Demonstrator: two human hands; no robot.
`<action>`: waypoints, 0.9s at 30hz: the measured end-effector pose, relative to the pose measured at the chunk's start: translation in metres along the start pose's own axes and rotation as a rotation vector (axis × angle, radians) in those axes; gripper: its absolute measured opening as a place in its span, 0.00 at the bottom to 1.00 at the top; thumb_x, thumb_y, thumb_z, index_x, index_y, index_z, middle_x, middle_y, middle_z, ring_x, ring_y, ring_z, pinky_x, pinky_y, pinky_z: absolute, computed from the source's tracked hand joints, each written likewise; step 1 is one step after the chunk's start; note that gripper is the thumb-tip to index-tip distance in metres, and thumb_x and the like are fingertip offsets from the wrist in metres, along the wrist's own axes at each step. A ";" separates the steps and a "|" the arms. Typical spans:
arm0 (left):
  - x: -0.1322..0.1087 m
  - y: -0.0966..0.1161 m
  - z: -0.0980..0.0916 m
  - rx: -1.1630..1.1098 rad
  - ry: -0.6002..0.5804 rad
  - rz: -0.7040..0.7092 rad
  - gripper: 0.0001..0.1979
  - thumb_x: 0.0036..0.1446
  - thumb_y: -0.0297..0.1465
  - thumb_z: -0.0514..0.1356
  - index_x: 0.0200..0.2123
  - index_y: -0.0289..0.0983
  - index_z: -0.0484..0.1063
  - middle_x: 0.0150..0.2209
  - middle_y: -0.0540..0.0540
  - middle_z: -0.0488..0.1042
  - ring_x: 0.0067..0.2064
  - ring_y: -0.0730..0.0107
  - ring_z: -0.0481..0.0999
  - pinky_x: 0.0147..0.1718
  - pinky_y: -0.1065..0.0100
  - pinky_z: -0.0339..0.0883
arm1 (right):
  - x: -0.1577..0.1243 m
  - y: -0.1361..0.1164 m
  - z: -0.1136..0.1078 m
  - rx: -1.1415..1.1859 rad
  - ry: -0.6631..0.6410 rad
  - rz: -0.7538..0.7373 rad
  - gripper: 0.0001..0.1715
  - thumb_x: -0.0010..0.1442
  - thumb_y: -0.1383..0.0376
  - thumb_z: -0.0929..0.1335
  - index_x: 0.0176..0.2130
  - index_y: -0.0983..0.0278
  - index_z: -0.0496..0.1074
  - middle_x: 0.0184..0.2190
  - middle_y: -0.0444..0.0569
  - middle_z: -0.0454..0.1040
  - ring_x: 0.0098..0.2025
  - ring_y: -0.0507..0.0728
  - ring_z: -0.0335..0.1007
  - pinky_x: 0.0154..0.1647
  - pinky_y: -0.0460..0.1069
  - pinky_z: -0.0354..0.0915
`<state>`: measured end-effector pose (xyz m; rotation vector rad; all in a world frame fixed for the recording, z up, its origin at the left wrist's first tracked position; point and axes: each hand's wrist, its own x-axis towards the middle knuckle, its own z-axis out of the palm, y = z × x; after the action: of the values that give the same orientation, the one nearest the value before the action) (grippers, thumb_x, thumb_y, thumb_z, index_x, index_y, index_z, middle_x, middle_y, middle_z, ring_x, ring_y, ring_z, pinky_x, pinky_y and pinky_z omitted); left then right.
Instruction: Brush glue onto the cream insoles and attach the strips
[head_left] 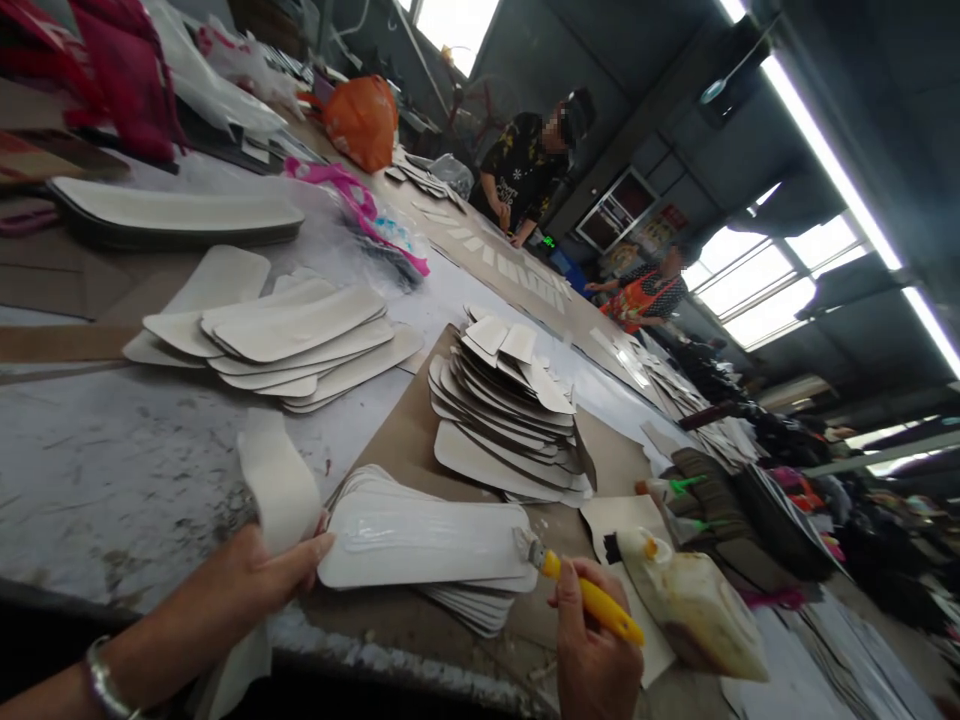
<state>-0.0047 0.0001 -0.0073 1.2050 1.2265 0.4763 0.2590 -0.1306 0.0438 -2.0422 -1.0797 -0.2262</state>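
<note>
My left hand (259, 575) is closed on a curled white insole piece (279, 480), and its fingertips touch the near end of the top piece (427, 540) of a fanned stack. That top piece shines with wet glue. My right hand (592, 650) grips a yellow-handled brush (581, 590) whose bristles rest on the far end of the glued piece. Beside it stands a smeared glue bottle (694, 600) on a white piece.
More stacks of white pieces (502, 410) (285, 340) lie on brown cardboard (409, 430) and the stained table (112, 470). An orange bag (361, 120) and pink bags sit further back. Two other people (525, 165) (649, 295) work along the long table.
</note>
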 end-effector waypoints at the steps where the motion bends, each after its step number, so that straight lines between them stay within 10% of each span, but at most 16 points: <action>1: 0.001 -0.001 0.000 -0.008 -0.017 -0.001 0.19 0.41 0.49 0.53 0.15 0.39 0.60 0.16 0.55 0.59 0.24 0.69 0.60 0.29 0.70 0.57 | 0.001 0.003 -0.001 -0.006 0.016 -0.047 0.17 0.59 0.51 0.65 0.33 0.63 0.72 0.29 0.48 0.71 0.31 0.57 0.69 0.35 0.50 0.65; 7: -0.001 -0.002 -0.003 0.005 -0.062 -0.008 0.20 0.41 0.51 0.53 0.17 0.40 0.60 0.17 0.56 0.57 0.24 0.69 0.58 0.27 0.70 0.54 | -0.012 -0.014 0.017 0.064 0.050 -0.382 0.05 0.61 0.64 0.65 0.35 0.62 0.72 0.32 0.48 0.73 0.36 0.55 0.72 0.39 0.48 0.67; 18: 0.004 -0.005 -0.009 0.074 -0.052 0.045 0.20 0.42 0.51 0.52 0.17 0.40 0.61 0.18 0.54 0.62 0.25 0.67 0.61 0.29 0.71 0.56 | -0.009 -0.022 0.018 -0.011 0.026 -0.526 0.05 0.62 0.65 0.65 0.38 0.61 0.72 0.33 0.49 0.74 0.37 0.55 0.73 0.38 0.48 0.69; 27: -0.005 0.013 -0.011 0.039 -0.100 0.116 0.18 0.45 0.47 0.52 0.17 0.40 0.60 0.19 0.53 0.62 0.26 0.67 0.62 0.30 0.70 0.58 | -0.066 -0.095 0.061 0.604 -0.019 -0.092 0.04 0.61 0.65 0.65 0.35 0.57 0.70 0.30 0.45 0.71 0.26 0.55 0.69 0.27 0.51 0.67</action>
<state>-0.0128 0.0051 0.0078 1.3228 1.0891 0.4735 0.1337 -0.0972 0.0256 -1.4588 -1.0919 0.0715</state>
